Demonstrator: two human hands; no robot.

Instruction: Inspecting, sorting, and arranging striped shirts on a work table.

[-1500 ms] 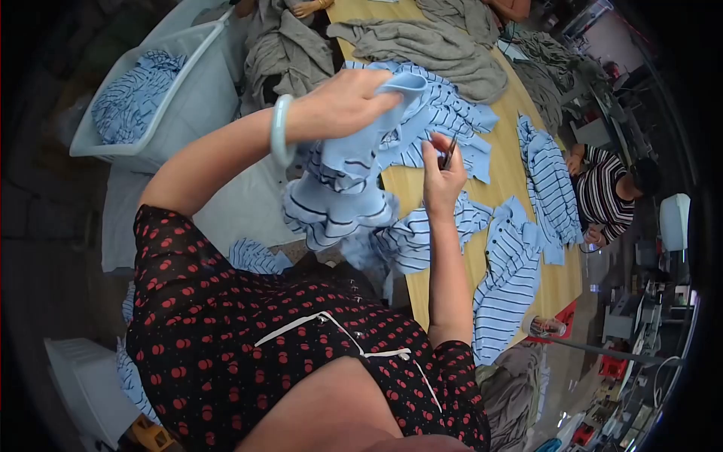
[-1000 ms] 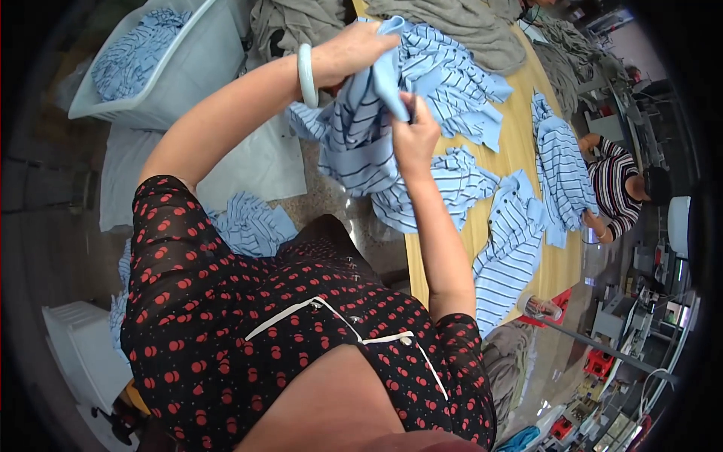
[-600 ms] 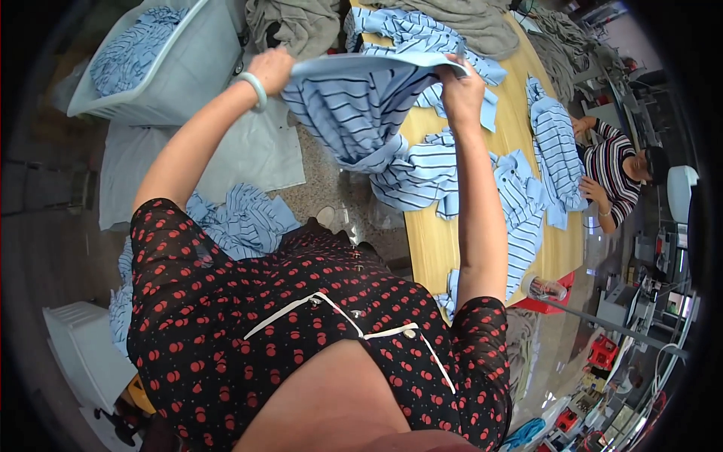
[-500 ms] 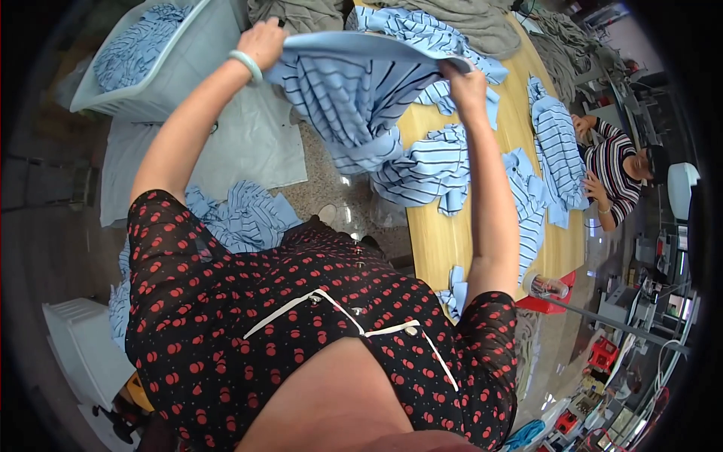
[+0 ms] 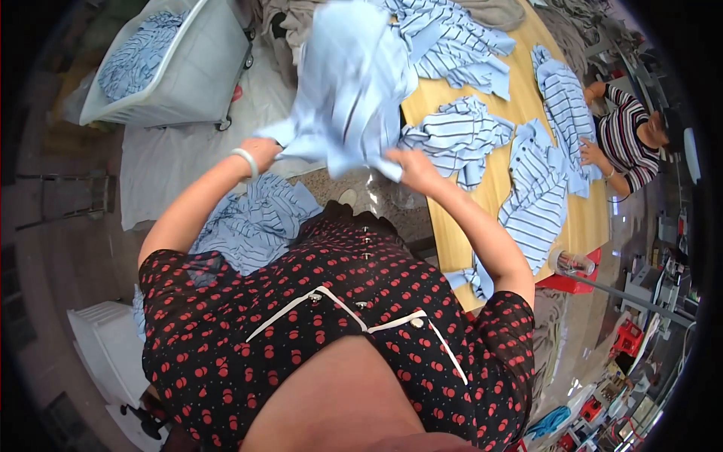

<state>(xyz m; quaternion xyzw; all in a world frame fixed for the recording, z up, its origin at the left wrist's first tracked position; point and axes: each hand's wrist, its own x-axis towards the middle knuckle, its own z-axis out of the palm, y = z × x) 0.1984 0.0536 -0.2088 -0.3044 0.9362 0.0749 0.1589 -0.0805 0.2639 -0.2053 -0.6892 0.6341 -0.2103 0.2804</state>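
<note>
Head view: left hand (image 5: pixel 261 153) and right hand (image 5: pixel 416 170) both grip the blue shirt's (image 5: pixel 350 83) near edge; blurred body extends forward, long axis away from fingers, neither hand nearer.

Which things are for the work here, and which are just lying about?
Probably for the work:
blue garment in left hand and right hand
striped garments on the table

Probably just lying about:
clear cup
grey cloth
white bin, lower left
</note>
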